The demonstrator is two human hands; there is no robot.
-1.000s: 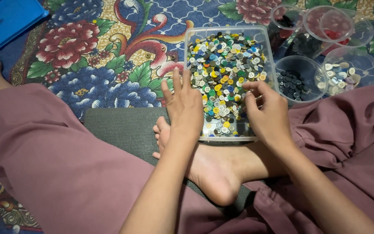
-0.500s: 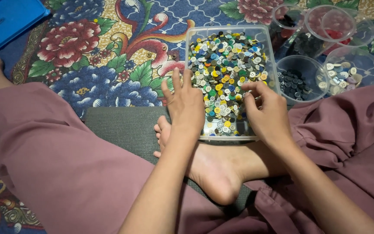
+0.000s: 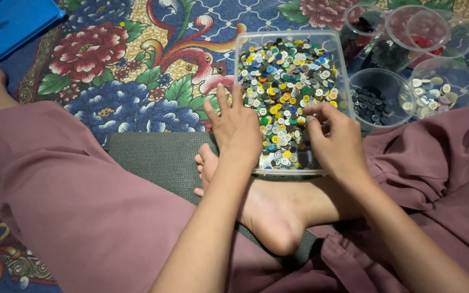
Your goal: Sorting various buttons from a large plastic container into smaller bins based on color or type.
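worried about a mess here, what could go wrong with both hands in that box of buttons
The clear plastic box is heaped with mixed buttons; the left hand presses at its left rim, so a push might tip or slide it and spill buttons onto the patterned carpet, where they would be hard to spot.

The right hand works close to the small clear cup of dark buttons; a stray wrist or sleeve could knock it over.

Glossy plastic buttons [image 3: 286, 81] fill a clear plastic tub [image 3: 336, 42] on patterned woven carpet [image 3: 137, 65].
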